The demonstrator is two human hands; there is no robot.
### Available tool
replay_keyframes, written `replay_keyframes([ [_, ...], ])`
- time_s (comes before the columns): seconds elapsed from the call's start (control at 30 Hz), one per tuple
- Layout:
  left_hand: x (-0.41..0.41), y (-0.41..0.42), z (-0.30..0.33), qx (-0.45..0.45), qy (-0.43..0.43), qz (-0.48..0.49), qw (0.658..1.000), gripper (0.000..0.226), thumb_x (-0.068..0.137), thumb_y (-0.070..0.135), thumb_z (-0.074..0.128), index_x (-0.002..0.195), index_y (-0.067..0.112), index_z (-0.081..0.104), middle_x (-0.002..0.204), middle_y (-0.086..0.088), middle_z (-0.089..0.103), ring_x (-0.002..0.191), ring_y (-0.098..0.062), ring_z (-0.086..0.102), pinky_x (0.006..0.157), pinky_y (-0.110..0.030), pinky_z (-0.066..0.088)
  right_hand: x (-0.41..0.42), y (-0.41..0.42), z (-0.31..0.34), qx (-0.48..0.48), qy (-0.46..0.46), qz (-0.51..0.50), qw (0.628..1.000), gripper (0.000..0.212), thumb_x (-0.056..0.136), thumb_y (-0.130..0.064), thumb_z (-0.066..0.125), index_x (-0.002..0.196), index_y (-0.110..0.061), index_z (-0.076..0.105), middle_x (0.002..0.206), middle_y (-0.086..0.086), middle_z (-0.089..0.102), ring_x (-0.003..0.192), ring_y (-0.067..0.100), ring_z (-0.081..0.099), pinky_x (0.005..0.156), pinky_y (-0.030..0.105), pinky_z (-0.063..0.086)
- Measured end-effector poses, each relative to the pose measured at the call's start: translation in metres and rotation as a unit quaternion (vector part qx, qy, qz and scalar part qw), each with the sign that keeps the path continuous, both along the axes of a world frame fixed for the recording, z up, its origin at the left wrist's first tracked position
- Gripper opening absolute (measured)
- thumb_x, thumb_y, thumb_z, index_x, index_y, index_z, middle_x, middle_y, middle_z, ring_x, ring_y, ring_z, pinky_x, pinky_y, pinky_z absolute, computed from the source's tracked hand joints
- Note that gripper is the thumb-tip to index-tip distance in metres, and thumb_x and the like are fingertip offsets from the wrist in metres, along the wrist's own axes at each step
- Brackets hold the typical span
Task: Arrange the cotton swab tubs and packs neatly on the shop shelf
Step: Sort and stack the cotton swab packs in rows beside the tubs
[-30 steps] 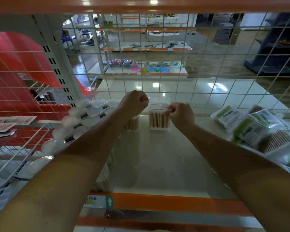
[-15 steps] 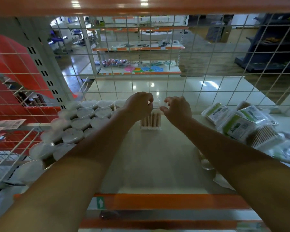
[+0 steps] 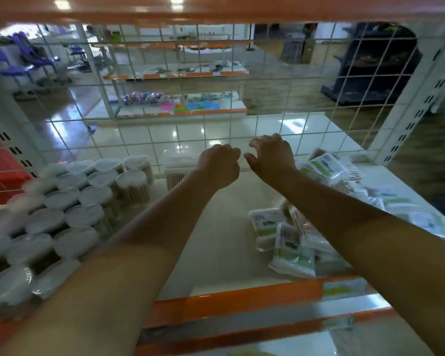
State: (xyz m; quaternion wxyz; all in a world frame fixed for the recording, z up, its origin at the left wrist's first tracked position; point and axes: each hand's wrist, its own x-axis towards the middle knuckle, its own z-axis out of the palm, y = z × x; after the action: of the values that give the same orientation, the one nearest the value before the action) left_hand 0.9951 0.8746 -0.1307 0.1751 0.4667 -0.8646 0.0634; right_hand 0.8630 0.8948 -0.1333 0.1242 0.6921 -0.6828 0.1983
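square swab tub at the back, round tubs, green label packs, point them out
square swab tub (image 3: pixel 176 173), head view, clear front wall
round tubs (image 3: pixel 86 214), head view, a white lid
green label packs (image 3: pixel 292 255), head view, pack face

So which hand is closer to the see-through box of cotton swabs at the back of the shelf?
Left. The left hand sits just right of the clear swab box, its forearm overlapping the box. The right hand is farther right, beyond the left hand.
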Motion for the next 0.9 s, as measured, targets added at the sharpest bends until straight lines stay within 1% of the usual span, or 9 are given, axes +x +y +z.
replay_keyframes([
  [0.17,-0.038,0.007,-0.004,-0.003,-0.004,-0.029,1.0,0.025,0.093,0.022,0.046,0.111,0.011,0.059,0.104,-0.006,0.063,0.095,-0.021,0.059,0.077,-0.029,0.045,-0.041,0.011,0.004,0.008,0.002,-0.034,0.999,0.038,0.092,-0.034,0.049,0.116,-0.006,0.06,0.112,0.012,0.063,0.109,0.027,0.051,0.09,0.037,0.04],
  [0.27,-0.058,0.011,-0.004,-0.007,-0.014,-0.036,0.999,0.026,0.093,0.021,0.045,0.112,0.011,0.059,0.105,-0.007,0.062,0.097,-0.022,0.058,0.075,-0.029,0.043,-0.064,0.017,0.006,0.008,-0.002,-0.049,0.999,0.037,0.091,-0.033,0.05,0.117,-0.008,0.061,0.11,0.012,0.064,0.108,0.027,0.052,0.088,0.037,0.041],
  [0.37,-0.077,0.016,-0.005,-0.003,-0.046,-0.03,0.998,0.025,0.093,0.022,0.045,0.113,0.012,0.057,0.106,-0.007,0.061,0.099,-0.024,0.057,0.073,-0.029,0.039,-0.084,0.024,0.007,0.012,-0.009,-0.06,0.998,0.036,0.091,-0.031,0.051,0.117,-0.009,0.061,0.11,0.012,0.065,0.108,0.028,0.052,0.088,0.035,0.04],
  [0.43,-0.087,0.018,-0.009,0.004,-0.058,-0.019,0.998,0.024,0.093,0.021,0.046,0.112,0.012,0.058,0.105,-0.007,0.061,0.099,-0.023,0.057,0.074,-0.029,0.041,-0.095,0.029,0.006,0.02,-0.011,-0.062,0.998,0.036,0.091,-0.031,0.051,0.117,-0.009,0.061,0.111,0.012,0.064,0.108,0.029,0.052,0.087,0.035,0.04],
  [0.53,-0.097,0.022,-0.015,0.017,-0.06,-0.005,0.998,0.023,0.092,0.021,0.046,0.109,0.012,0.059,0.104,-0.006,0.061,0.098,-0.024,0.057,0.076,-0.031,0.044,-0.109,0.034,0.004,0.041,-0.012,-0.068,0.997,0.036,0.091,-0.032,0.051,0.117,-0.009,0.061,0.111,0.013,0.064,0.108,0.029,0.052,0.087,0.036,0.041],
  [0.63,-0.106,0.026,-0.022,0.024,-0.065,-0.007,0.998,0.022,0.092,0.021,0.046,0.103,0.01,0.061,0.099,-0.006,0.063,0.091,-0.023,0.059,0.071,-0.03,0.043,-0.118,0.036,0.001,0.06,-0.014,-0.074,0.995,0.038,0.091,-0.035,0.052,0.117,-0.009,0.061,0.112,0.013,0.065,0.107,0.029,0.054,0.087,0.035,0.042],
  [0.73,-0.11,0.03,-0.027,0.031,-0.07,-0.002,0.997,0.022,0.093,0.021,0.044,0.1,0.009,0.061,0.097,-0.007,0.062,0.089,-0.022,0.058,0.068,-0.029,0.04,-0.123,0.037,-0.005,0.113,-0.029,-0.077,0.99,0.041,0.088,-0.039,0.054,0.114,-0.008,0.062,0.109,0.014,0.064,0.104,0.029,0.056,0.084,0.036,0.044],
  [0.83,-0.11,0.032,-0.032,0.039,-0.06,0.005,0.997,0.024,0.094,0.023,0.044,0.103,0.008,0.06,0.096,-0.007,0.06,0.084,-0.019,0.055,0.066,-0.027,0.04,-0.127,0.036,-0.014,0.144,-0.064,-0.057,0.986,0.044,0.083,-0.044,0.06,0.102,-0.005,0.064,0.104,0.014,0.061,0.094,0.027,0.059,0.076,0.034,0.046],
  [0.9,-0.11,0.034,-0.037,0.052,-0.062,0.012,0.997,0.025,0.094,0.026,0.045,0.107,0.01,0.06,0.095,-0.006,0.06,0.08,-0.018,0.053,0.066,-0.028,0.042,-0.129,0.036,-0.014,0.151,-0.069,-0.044,0.985,0.046,0.081,-0.045,0.063,0.103,-0.004,0.063,0.107,0.014,0.06,0.095,0.027,0.059,0.076,0.034,0.046],
])
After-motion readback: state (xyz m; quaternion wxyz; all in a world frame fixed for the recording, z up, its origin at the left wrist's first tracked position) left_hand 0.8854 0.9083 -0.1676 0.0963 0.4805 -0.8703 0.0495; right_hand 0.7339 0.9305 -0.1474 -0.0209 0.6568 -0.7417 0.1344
